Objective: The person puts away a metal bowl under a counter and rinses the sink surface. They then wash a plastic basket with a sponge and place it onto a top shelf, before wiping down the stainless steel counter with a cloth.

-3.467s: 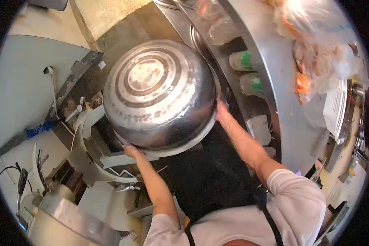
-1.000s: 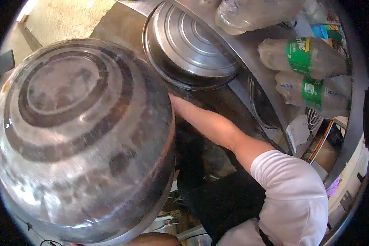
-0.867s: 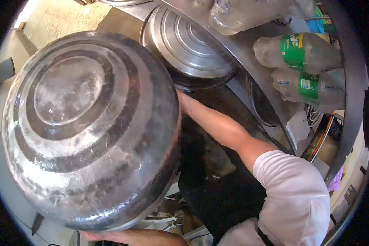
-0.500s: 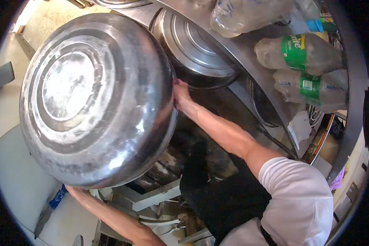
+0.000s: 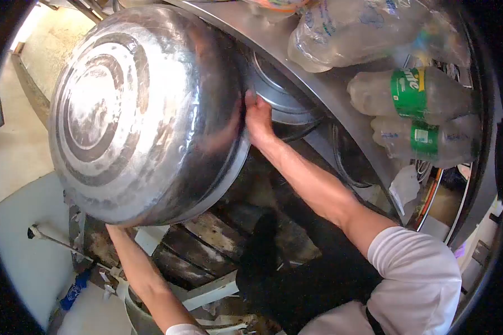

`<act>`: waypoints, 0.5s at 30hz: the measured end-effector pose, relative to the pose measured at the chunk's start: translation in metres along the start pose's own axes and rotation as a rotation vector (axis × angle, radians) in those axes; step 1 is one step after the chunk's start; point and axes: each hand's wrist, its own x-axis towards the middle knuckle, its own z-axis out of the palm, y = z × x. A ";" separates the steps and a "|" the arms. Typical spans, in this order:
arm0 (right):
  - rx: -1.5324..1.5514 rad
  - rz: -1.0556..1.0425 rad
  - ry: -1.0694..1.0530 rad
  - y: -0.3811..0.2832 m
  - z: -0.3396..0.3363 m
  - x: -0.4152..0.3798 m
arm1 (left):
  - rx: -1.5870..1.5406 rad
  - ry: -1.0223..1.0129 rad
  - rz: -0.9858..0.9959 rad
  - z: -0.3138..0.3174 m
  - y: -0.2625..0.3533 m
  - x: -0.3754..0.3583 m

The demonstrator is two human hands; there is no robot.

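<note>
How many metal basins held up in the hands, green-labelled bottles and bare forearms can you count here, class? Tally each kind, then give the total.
Held metal basin: 1
Green-labelled bottles: 2
Bare forearms: 2
Total: 5

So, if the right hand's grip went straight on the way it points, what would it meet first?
Most likely the large metal basin, since the right hand's grip touches its side near the rim. Depth is hard to judge, and the basin hides what lies behind it.
</note>
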 end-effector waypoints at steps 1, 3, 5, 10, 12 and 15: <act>-0.011 0.024 -0.025 0.000 -0.004 0.005 | 0.002 0.000 -0.014 0.003 -0.012 0.007; -0.036 0.015 -0.093 -0.002 -0.014 0.017 | -0.023 -0.005 -0.045 0.015 -0.037 0.021; -0.069 -0.038 -0.176 -0.001 -0.026 0.028 | -0.047 -0.009 -0.083 0.027 -0.063 0.032; -0.492 0.144 -0.346 -0.042 -0.047 0.042 | -0.093 -0.021 -0.165 0.056 -0.129 0.059; -0.571 0.180 -0.282 -0.056 -0.058 0.038 | -0.115 -0.032 -0.196 0.067 -0.158 0.070; -0.620 -0.117 0.101 -0.032 -0.125 0.035 | -0.138 -0.050 -0.252 0.084 -0.196 0.083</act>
